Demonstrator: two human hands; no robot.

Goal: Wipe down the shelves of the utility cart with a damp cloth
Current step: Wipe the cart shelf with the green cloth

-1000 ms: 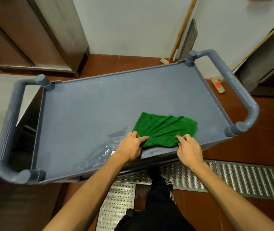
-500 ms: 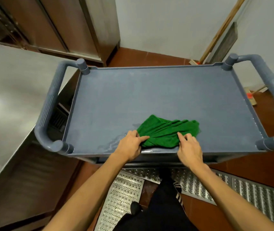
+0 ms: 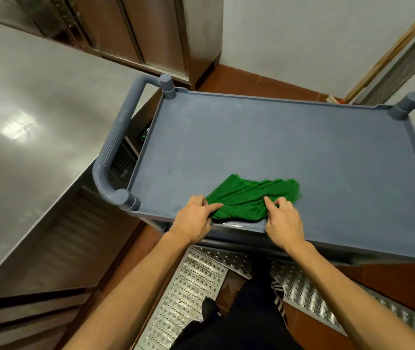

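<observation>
Low in the frame's centre, left hand [image 3: 196,218] and right hand [image 3: 283,223] each pinch a bunched green cloth [image 3: 249,199] on the grey cart's top shelf [image 3: 302,152] — only the near edge glistens wet — most apparently left.

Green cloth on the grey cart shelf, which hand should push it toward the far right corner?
Probably the right hand. It pinches the crumpled green cloth at its right side, nearer the unwiped right stretch of the grey plastic cart shelf. The left hand would reach across.
</observation>
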